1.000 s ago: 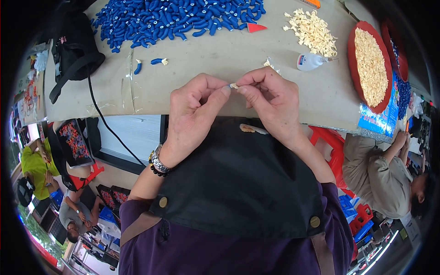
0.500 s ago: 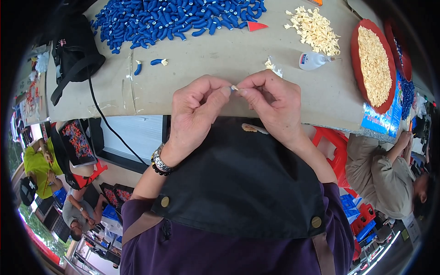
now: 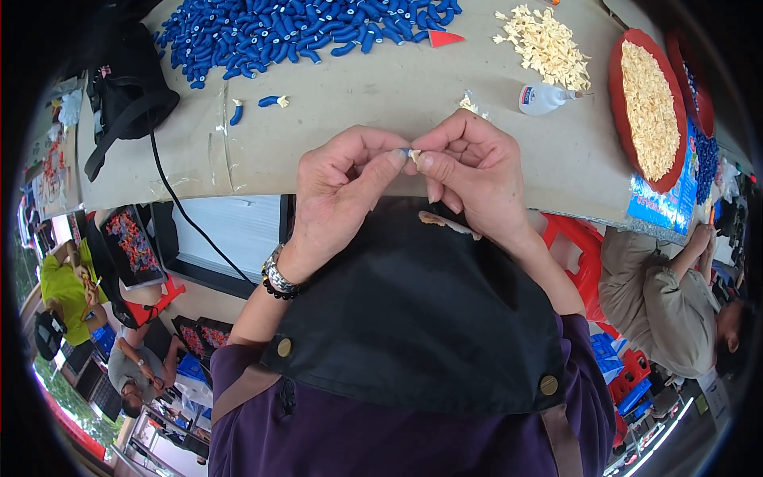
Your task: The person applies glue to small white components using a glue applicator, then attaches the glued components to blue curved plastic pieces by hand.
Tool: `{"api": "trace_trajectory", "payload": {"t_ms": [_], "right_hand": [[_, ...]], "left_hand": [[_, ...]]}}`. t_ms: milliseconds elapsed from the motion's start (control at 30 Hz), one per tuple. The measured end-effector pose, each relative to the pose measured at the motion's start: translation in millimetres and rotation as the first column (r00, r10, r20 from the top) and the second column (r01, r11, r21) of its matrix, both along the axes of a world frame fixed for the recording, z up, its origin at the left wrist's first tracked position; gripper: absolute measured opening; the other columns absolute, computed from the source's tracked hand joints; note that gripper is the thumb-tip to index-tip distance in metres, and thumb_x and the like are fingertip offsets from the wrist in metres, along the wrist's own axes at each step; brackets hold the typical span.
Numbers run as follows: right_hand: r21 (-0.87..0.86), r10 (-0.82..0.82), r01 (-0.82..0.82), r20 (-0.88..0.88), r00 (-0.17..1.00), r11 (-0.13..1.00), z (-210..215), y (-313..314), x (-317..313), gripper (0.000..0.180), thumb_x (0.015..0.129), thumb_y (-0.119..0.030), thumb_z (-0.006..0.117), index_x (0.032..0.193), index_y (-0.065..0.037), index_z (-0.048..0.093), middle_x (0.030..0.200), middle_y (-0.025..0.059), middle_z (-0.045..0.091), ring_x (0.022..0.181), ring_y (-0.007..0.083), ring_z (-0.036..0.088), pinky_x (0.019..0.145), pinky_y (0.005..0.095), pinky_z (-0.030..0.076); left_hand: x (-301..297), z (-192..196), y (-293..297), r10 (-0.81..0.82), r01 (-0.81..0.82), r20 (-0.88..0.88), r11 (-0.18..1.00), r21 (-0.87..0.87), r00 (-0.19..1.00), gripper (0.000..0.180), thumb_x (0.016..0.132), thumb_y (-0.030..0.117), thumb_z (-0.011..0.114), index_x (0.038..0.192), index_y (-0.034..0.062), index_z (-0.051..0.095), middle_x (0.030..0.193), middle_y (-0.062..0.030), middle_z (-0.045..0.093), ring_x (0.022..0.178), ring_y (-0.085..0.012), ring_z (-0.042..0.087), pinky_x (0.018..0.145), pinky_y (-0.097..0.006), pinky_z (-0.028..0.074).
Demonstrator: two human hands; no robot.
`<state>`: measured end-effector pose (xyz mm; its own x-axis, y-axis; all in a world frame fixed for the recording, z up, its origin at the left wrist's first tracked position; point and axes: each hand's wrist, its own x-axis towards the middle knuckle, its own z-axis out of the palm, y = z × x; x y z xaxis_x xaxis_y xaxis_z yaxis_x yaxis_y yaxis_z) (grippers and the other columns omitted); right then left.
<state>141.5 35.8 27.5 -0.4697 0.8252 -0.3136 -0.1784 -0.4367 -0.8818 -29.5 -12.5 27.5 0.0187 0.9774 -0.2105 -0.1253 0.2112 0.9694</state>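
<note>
Near the table's front edge, my left hand (image 3: 338, 183) pinches a small blue tube piece (image 3: 408, 152), mostly hidden by the fingertips. My right hand (image 3: 485, 175) closes thumb and forefinger on a small cream piece (image 3: 416, 157), which meets the end of the blue tube. Two bent blue tubes with cream tips lie to the left: one tube (image 3: 236, 115) stands lengthwise and another tube (image 3: 269, 102) lies crosswise. Just beyond my right fingers are a few loose cream pieces (image 3: 469, 103). A white squeeze bottle (image 3: 540, 99) with a thin nozzle stands to their right.
A large heap of blue tubes (image 3: 278, 32) covers the far side beside a red triangular scrap (image 3: 447, 38). Cream pieces form a pile (image 3: 544, 48) and fill a red tray (image 3: 675, 171) at right. A black bag (image 3: 131, 95) with a cable sits left. Other people sit on both sides.
My right hand has turned slightly, its lower fingers now showing beneath the thumb. More of the cream piece and blue tube shows between my fingertips.
</note>
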Motion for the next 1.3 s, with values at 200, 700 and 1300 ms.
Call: {"api": "trace_trajectory", "payload": {"t_ms": [200,700,1300], "right_hand": [[-0.120,-0.017,0.011,-0.051,0.999,0.993,-2.4,0.9,0.4,0.009,0.083,0.002,0.064,0.086,0.001,0.056,0.074,0.0114,0.065,0.049,0.0070,0.055,0.036,0.0170,0.037],[-0.138,-0.009,0.000,-0.062,0.998,0.990,-3.3,-3.4,2.8,0.008,0.083,0.001,0.065,0.084,0.002,0.056,0.072,0.0123,0.065,0.048,0.0073,0.055,0.037,0.0177,0.040],[-0.119,0.027,-0.032,-0.042,0.999,0.992,-4.8,-3.7,3.3,0.006,0.082,0.004,0.062,0.081,0.001,0.057,0.070,0.0117,0.064,0.047,0.0067,0.054,0.038,0.0175,0.040]], "left_hand": [[1.0,-3.3,0.5,-0.027,0.028,0.020,0.999,-0.021,0.999,0.009,0.091,0.006,0.058,0.095,-0.0006,0.062,0.079,0.0003,0.066,0.055,0.0027,0.042,0.046,-0.015,0.030],[2.5,-4.8,-3.8,-0.038,0.038,0.014,0.999,0.001,0.999,0.008,0.089,0.004,0.057,0.095,-0.0007,0.062,0.076,-0.0001,0.066,0.053,0.0017,0.042,0.046,-0.015,0.032],[0.2,1.6,-3.4,-0.086,0.086,-0.002,0.996,0.011,0.996,0.009,0.089,0.000,0.056,0.096,-0.0030,0.061,0.079,-0.0040,0.065,0.067,-0.0006,0.053,0.056,-0.014,0.040]]}}
